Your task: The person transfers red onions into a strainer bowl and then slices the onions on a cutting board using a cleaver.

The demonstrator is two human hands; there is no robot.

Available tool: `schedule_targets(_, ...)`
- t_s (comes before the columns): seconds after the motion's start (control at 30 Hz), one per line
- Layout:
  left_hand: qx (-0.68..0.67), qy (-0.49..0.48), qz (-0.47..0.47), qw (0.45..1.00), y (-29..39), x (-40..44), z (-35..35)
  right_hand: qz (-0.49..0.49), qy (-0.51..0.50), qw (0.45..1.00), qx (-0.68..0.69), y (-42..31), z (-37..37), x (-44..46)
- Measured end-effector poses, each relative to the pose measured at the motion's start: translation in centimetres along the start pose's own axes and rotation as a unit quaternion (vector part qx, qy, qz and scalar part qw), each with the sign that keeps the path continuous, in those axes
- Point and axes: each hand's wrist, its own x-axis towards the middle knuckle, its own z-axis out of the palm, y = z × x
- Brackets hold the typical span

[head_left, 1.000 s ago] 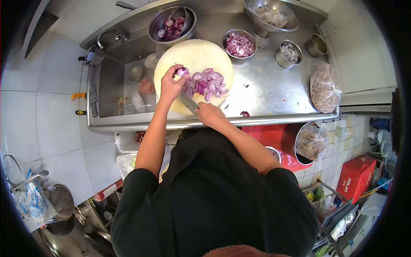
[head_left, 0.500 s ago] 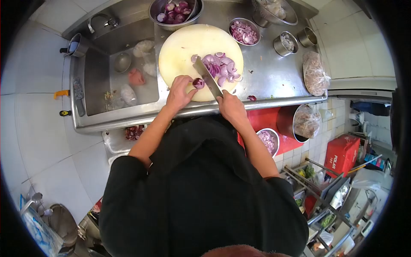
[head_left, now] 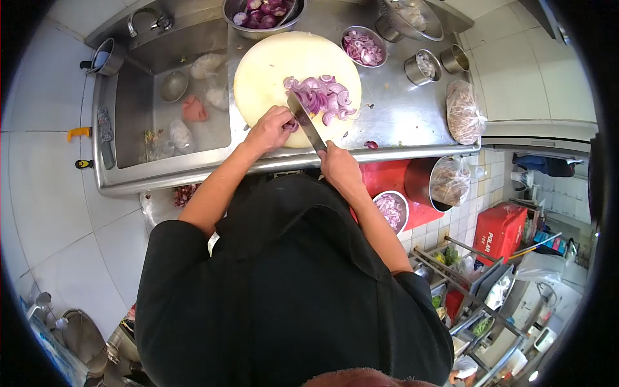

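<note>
A round pale cutting board (head_left: 258, 77) lies on the steel counter in front of me. My right hand (head_left: 340, 166) is wrapped round the handle of a broad-bladed knife (head_left: 307, 126), whose blade points up and left over the board. On the blade's left side, my left hand (head_left: 271, 131) is closed on a red onion piece (head_left: 291, 125), its fingers partly covering it. Sliced red onion (head_left: 325, 97) is spread in a loose pile on the blade's right, in the middle of the board.
A steel sink (head_left: 142, 122) holding several bags is at left. Behind the board stands a bowl of whole red onions (head_left: 258, 14); a bowl of sliced onion (head_left: 363, 47) is to its right. A filled plastic bag (head_left: 464, 113) rests at the counter's right end. Below sits another onion bowl (head_left: 390, 211).
My left hand has moved closer to the blade and now covers more of the onion piece. More slices lie along the blade. The whole view has shifted slightly.
</note>
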Motion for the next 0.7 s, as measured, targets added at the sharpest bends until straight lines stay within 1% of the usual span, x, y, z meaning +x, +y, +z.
schedule_targets(0.1, 0.012, -0.056, -0.022, 0.998, -0.3, 0.3, -0.2, -0.007, -0.01, 1.0, 0.001, -0.8, -2.1, -0.4)
schedule_targets(0.3, 0.032, -0.031, -0.031, 0.999, 0.0, 0.0, 0.2, -0.022, -0.032, 0.999, 0.005, -0.6, -0.2, 0.9)
schedule_targets(0.43, 0.008, -0.019, -0.038, 0.999, -0.1, -0.1, 0.2, -0.01, -0.034, 0.999, 0.021, -1.6, -2.4, 0.4)
schedule_targets(0.6, 0.006, -0.017, -0.041, 0.999, -0.9, -0.4, 0.6, -0.003, -0.035, 0.999, 0.006, -1.3, 0.0, 1.5)
schedule_targets(0.67, -0.002, 0.003, -0.022, 1.0, -0.8, -0.5, 0.7, -0.005, -0.034, 0.999, 0.0, -1.7, -0.4, 1.3)
schedule_targets(0.7, -0.006, 0.013, -0.013, 1.0, -0.8, -0.5, 0.6, -0.003, -0.035, 0.999, -0.004, -2.5, -1.8, 0.6)
